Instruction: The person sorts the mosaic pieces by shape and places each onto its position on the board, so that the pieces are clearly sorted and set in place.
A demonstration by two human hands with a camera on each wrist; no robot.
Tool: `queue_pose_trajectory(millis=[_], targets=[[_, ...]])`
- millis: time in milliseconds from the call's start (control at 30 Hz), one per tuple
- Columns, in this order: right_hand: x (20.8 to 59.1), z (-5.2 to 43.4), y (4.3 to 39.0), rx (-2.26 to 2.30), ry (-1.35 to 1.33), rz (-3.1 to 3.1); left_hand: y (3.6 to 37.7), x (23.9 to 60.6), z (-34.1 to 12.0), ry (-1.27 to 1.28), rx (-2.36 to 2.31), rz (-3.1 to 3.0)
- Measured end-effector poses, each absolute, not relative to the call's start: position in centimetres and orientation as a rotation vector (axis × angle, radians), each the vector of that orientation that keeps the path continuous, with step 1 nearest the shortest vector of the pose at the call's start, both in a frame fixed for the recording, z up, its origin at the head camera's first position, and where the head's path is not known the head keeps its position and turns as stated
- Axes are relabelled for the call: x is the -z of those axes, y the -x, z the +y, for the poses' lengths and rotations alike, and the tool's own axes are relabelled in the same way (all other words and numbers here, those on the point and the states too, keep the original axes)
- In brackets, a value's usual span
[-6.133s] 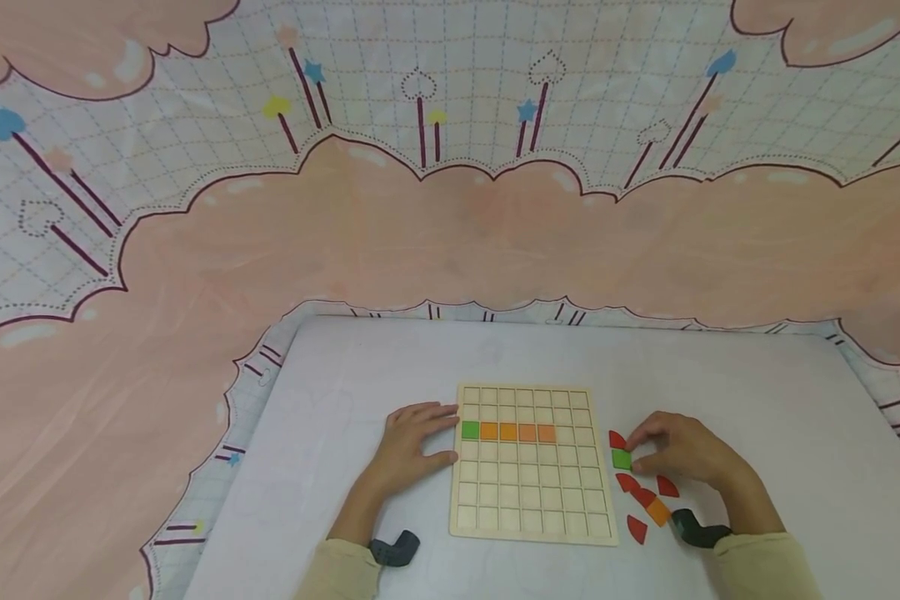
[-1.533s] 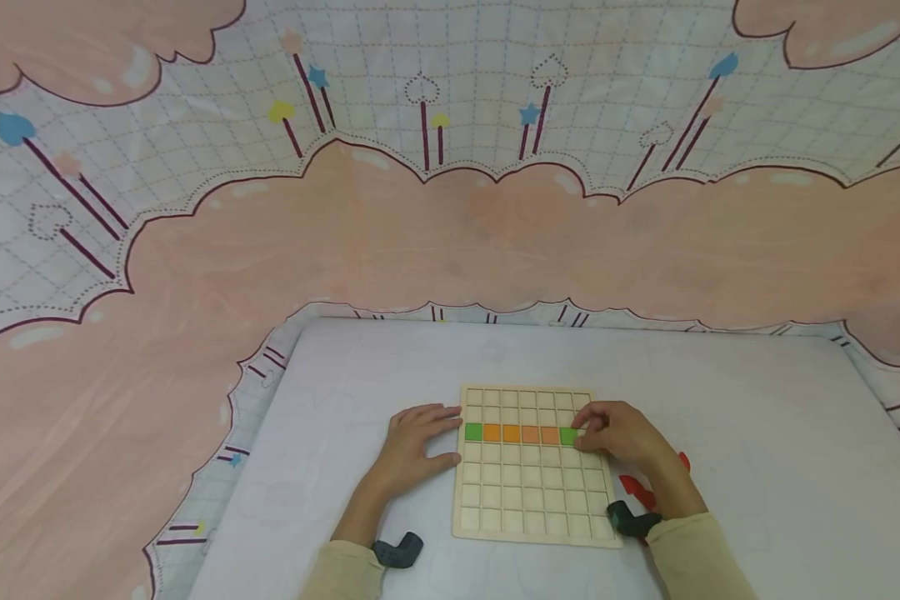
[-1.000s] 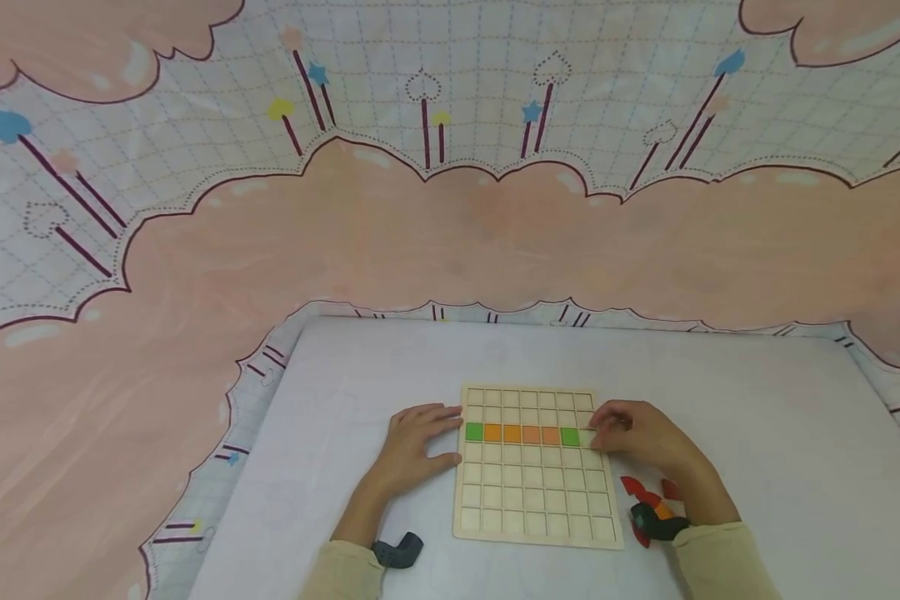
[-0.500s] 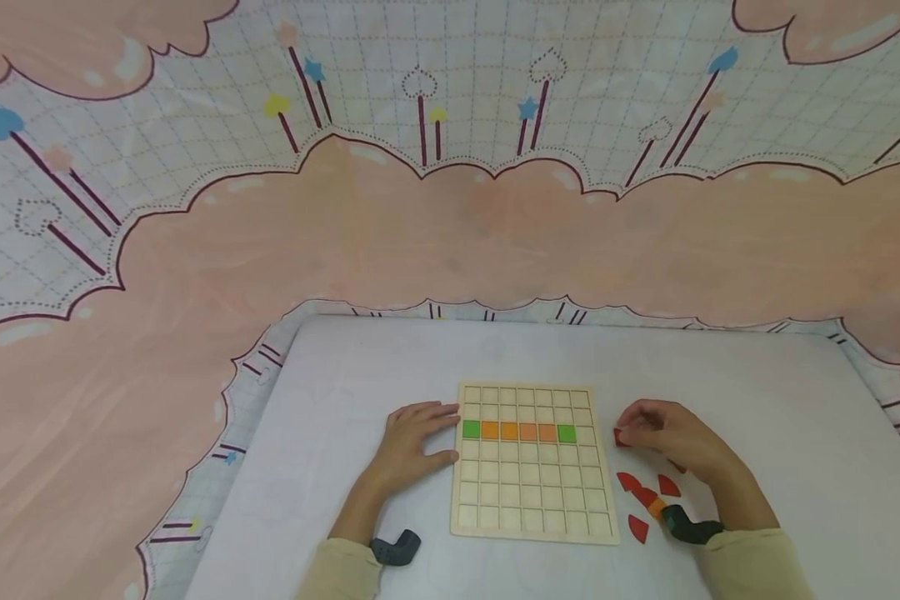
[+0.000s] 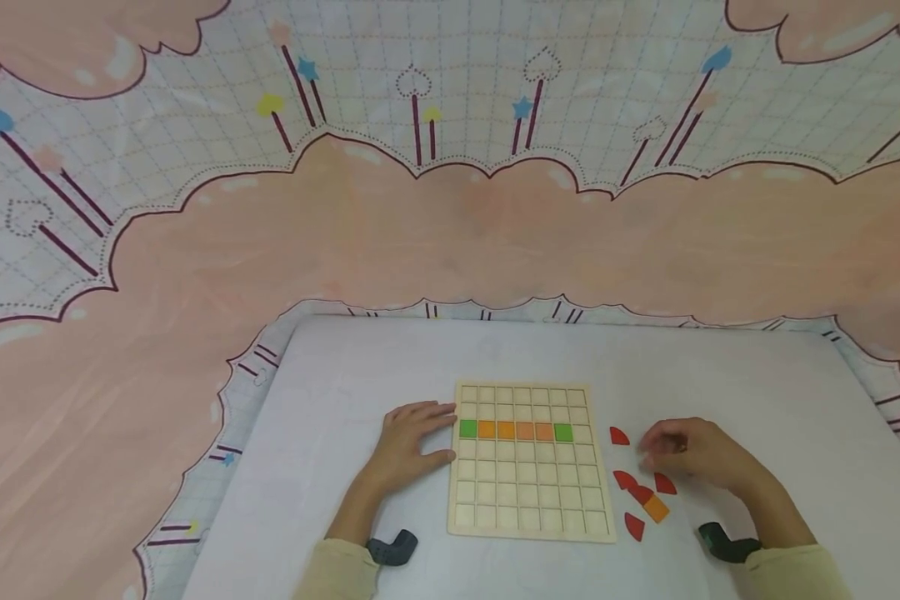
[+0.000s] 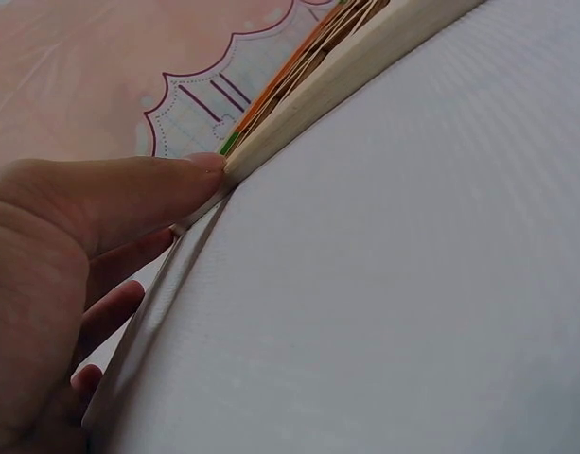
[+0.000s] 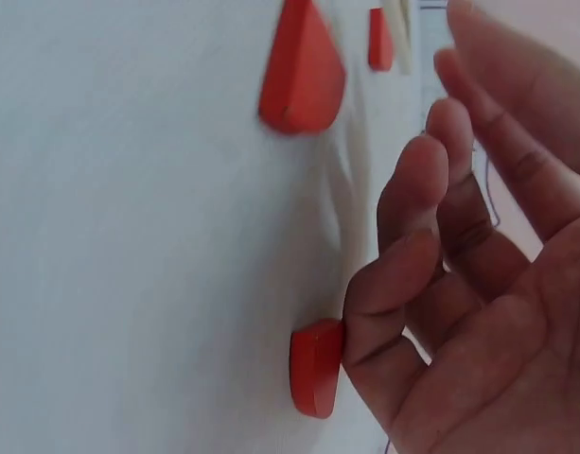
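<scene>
A wooden grid board lies on the white table. One row holds a green tile, several orange tiles and a second green tile. My left hand lies flat against the board's left edge, and its thumb presses the board's rim. My right hand hovers to the right of the board above loose red pieces. Its fingers are loosely curled and hold nothing. One fingertip touches a red piece.
More red curved pieces and an orange square lie right of the board. Another red piece lies further ahead of the fingers. A pink and white patterned cloth surrounds the table.
My right hand set a green tile at the right end of the coloured row. It then drew back right off the board and came down over the red pieces. The left hand stayed put.
</scene>
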State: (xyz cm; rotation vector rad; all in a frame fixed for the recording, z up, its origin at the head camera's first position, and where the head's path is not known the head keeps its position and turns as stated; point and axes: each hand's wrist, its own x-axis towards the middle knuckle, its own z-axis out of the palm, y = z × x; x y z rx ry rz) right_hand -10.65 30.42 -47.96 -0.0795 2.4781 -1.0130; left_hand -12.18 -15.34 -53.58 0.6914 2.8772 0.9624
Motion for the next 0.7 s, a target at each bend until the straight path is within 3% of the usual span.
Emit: queue_pose_trajectory(millis=[700], targets=[[48.86,30.29,10.31,0.857,0.384,2.431,12.13,53.99,-15.33,-0.678,-0.989,2.889]])
